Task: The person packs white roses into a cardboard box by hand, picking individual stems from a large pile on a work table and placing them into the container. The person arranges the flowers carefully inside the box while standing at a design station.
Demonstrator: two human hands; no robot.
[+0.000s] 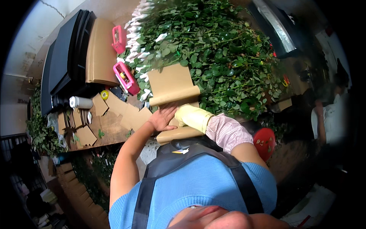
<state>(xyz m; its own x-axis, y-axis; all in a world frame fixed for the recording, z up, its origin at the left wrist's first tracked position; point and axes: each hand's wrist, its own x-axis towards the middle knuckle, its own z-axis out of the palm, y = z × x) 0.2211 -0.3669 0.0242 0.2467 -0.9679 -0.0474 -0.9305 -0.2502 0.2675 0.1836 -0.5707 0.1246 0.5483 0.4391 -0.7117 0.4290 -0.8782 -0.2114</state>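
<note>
A sheet of brown kraft paper (171, 80) lies before me at the table's edge, its far part curled over in a roll and its near edge curved up by my apron. My bare left hand (164, 117) rests on the paper with its fingers under or against the far curl and its thumb apart. My right hand (184, 114), in a yellow glove with a striped sleeve cover, lies beside it on the paper; its fingers are mostly hidden. Behind the paper is a large pile of leafy rose stems (217, 60), with white-wrapped heads (134, 34) along its left side.
Brown cardboard pieces (131, 117), a roll of yellow tape (104, 94) and a white bottle (81, 102) lie on the left. Two pink tape dispensers (125, 78) stand near black and brown sheet stacks (100, 54). At right are a red stool (264, 144) and another person's arm (320, 123).
</note>
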